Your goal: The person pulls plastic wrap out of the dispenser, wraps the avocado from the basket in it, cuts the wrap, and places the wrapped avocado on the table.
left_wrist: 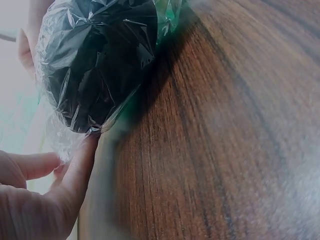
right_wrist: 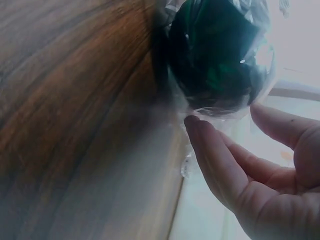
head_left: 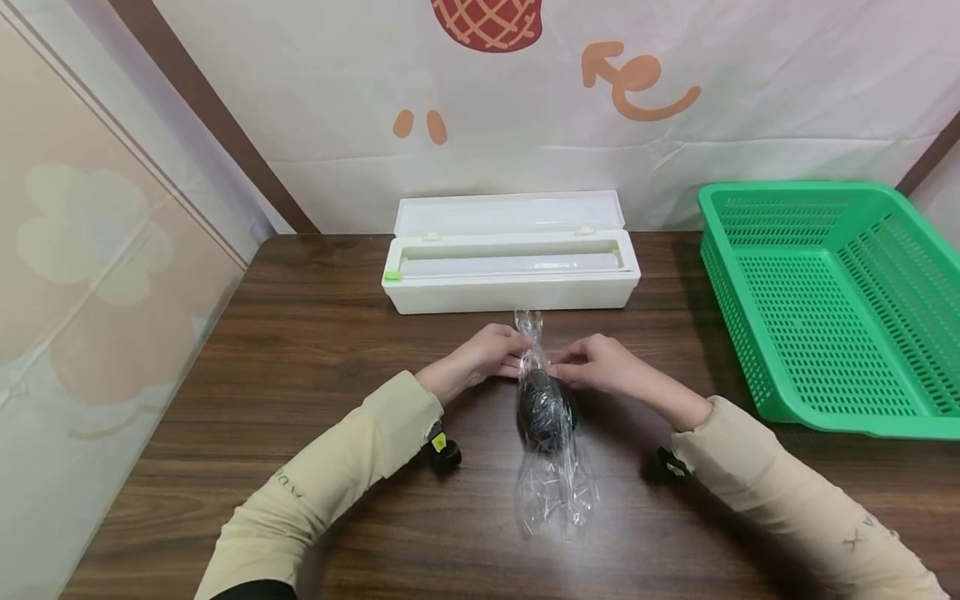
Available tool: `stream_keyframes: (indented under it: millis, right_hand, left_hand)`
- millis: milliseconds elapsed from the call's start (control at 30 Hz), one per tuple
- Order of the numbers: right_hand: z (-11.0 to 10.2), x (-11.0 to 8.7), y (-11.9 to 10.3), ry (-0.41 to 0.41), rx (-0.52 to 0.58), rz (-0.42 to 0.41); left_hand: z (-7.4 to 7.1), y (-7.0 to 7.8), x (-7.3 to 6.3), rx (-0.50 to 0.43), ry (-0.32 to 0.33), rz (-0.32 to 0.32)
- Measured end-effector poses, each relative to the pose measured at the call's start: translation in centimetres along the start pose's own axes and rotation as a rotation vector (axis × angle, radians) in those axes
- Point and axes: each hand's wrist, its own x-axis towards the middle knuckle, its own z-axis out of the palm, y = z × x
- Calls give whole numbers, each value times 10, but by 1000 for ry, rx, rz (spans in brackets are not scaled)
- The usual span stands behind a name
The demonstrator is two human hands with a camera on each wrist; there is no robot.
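A dark, rounded object lies on the table inside clear plastic wrap; its kind cannot be made out through the film. Beyond it the film is gathered into a narrow twist, and a loose, crumpled tail spreads on the near side. My left hand pinches the gathered film from the left, thumb and finger meeting on it in the left wrist view. From the right, my right hand holds the film close against the object's far end, its thumb and fingertips on either side of the film.
Behind my hands stands a white wrap dispenser box with its lid raised and a roll inside. A green plastic basket sits at the right. The brown wooden table meets a printed cloth at the back.
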Motion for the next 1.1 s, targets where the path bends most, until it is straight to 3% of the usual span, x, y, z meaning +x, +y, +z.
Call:
stream_keyframes:
  millis: [500, 700, 867, 967, 1100]
  right_hand:
    - [3, 25, 10, -64, 365, 133]
    - [5, 27, 11, -53, 352, 161]
    - [7, 26, 8, -32, 336, 154]
    - [8, 26, 8, -27, 330, 150]
    - [9, 28, 9, -21, 322, 146]
  left_hand:
    - [3, 3, 1, -35, 4, 3]
    - [3, 2, 0, -22, -16, 14]
    - [1, 4, -5, 115, -29, 19]
    - [-1, 5, -10, 208, -67, 10]
    - [-3, 3, -15, 218, -142, 8]
